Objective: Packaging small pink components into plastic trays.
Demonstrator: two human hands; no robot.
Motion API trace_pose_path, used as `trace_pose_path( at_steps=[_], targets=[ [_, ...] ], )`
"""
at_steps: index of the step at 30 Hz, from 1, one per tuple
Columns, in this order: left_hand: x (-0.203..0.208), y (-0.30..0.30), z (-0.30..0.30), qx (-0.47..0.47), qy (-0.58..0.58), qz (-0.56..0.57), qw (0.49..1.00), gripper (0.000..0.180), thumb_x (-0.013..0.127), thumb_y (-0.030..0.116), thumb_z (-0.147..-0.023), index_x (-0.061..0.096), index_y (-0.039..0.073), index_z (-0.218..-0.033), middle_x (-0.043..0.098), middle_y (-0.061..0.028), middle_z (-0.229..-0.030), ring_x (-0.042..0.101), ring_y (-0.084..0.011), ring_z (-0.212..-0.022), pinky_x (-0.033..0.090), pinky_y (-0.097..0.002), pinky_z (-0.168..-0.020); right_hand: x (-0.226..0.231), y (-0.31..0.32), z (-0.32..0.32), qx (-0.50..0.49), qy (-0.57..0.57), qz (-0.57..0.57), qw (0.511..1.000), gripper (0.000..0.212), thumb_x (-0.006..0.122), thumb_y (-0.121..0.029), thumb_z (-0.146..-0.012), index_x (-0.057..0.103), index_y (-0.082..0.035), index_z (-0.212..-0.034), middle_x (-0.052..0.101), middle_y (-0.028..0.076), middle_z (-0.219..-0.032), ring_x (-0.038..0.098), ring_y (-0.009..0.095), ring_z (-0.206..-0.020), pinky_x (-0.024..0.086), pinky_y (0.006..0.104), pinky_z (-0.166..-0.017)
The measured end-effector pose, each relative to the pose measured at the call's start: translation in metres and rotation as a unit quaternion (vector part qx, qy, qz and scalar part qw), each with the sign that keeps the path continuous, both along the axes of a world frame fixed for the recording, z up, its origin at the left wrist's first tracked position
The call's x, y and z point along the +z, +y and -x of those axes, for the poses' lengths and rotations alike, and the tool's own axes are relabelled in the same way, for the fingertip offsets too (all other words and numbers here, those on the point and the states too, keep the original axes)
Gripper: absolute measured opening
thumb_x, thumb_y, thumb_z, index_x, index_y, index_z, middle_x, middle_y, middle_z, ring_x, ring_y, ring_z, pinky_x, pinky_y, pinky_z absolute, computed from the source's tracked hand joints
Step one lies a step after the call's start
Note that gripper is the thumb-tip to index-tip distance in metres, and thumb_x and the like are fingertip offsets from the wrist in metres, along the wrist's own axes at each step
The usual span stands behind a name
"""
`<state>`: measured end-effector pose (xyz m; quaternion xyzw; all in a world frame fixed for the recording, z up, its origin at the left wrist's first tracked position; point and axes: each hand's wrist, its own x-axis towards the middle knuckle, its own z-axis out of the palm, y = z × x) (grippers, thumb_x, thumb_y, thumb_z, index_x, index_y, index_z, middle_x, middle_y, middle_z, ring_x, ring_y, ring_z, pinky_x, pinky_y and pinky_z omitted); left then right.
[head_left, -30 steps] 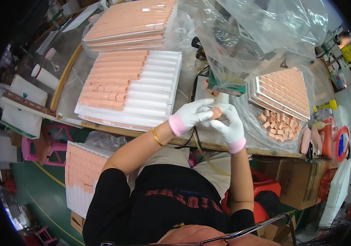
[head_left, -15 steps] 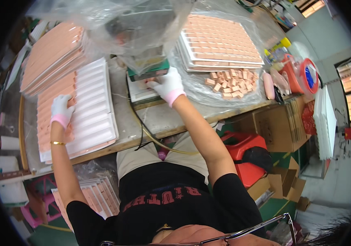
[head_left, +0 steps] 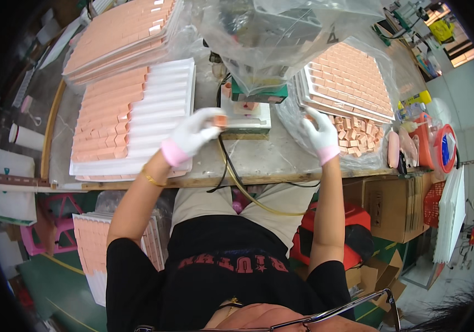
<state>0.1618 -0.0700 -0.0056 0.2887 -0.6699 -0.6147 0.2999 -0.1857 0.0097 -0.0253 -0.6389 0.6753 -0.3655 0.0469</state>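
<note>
Both my hands wear white gloves with pink cuffs. My left hand (head_left: 194, 134) is closed, pinching a small peach-pink block (head_left: 221, 120) at the near left side of the machine's base plate (head_left: 248, 124). Another pink block (head_left: 246, 106) sits on that plate, under the green machine head (head_left: 260, 93). Beside the pile of loose pink blocks (head_left: 358, 134), my right hand (head_left: 322, 134) has thumb and finger closed, with what looks like a pink block at the tips. Left of the machine lies a white ribbed tray (head_left: 162, 110), its left part covered with rows of pink blocks (head_left: 101, 124).
Clear plastic (head_left: 286, 39) drapes the machine. Stacked filled trays stand at far left (head_left: 120, 33) and right (head_left: 347, 77). A black cable and yellowish hose (head_left: 259, 203) hang over the table's front edge. A red basket (head_left: 446, 149) and a cardboard box (head_left: 389, 207) are at right.
My left hand has left the tray and come right to the machine, now with a block. My right hand has moved from the machine toward the loose pile. The view has shifted.
</note>
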Motion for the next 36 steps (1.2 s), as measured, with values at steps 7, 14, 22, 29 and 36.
trace_pose_path(
  at_steps=[7,14,22,29,36],
  targets=[
    [-0.004,0.018,0.030,0.006,-0.041,0.068,0.997,0.045,0.062,0.011,-0.084,0.052,0.002,-0.127,0.063,-0.0076,-0.107,0.058,-0.0124,-0.085,0.048,-0.0261,-0.079,0.039,-0.003,-0.125,0.207,-0.213,0.039,0.954,0.033,0.065,-0.010,-0.084,0.060,-0.002,-0.116,0.063,0.007,-0.102,0.060,0.018,-0.091,0.048,0.0305,-0.078],
    [-0.007,0.024,0.043,-0.063,-0.018,0.010,0.998,0.051,0.059,0.003,-0.088,0.041,-0.002,-0.135,0.059,-0.0077,-0.113,0.056,-0.0133,-0.098,0.046,-0.0264,-0.084,0.029,0.011,-0.121,0.214,-0.230,0.033,0.949,0.036,0.072,-0.011,-0.077,0.061,-0.002,-0.111,0.059,0.013,-0.106,0.059,0.025,-0.095,0.047,0.0336,-0.082],
    [0.025,-0.029,-0.042,0.149,-0.274,0.084,0.947,0.051,0.064,0.012,-0.081,0.049,0.006,-0.129,0.062,-0.0141,-0.110,0.062,-0.0229,-0.093,0.051,-0.0331,-0.082,-0.001,-0.025,-0.087,0.019,-0.053,0.078,0.995,0.029,0.077,-0.020,-0.068,0.069,-0.004,-0.091,0.057,0.018,-0.109,0.055,0.032,-0.103,0.044,0.0388,-0.089],
    [0.006,-0.127,-0.143,0.181,-0.527,0.402,0.727,0.032,0.068,0.015,-0.069,0.065,0.011,-0.100,0.060,-0.0137,-0.103,0.054,-0.0347,-0.100,0.045,-0.0411,-0.089,-0.010,-0.067,-0.091,0.061,-0.174,0.063,0.981,0.026,0.078,-0.015,-0.065,0.070,-0.004,-0.086,0.063,0.012,-0.090,0.062,0.025,-0.079,0.050,0.0351,-0.076],
    [0.004,-0.134,-0.183,0.152,-0.510,0.417,0.737,0.031,0.068,0.011,-0.072,0.061,0.007,-0.102,0.060,-0.0130,-0.098,0.054,-0.0339,-0.096,0.046,-0.0411,-0.085,0.006,-0.060,-0.083,-0.009,0.033,0.012,0.999,0.040,0.070,-0.040,-0.072,0.066,-0.008,-0.095,0.064,0.015,-0.093,0.061,0.035,-0.084,0.049,0.0415,-0.079]
  ],
)
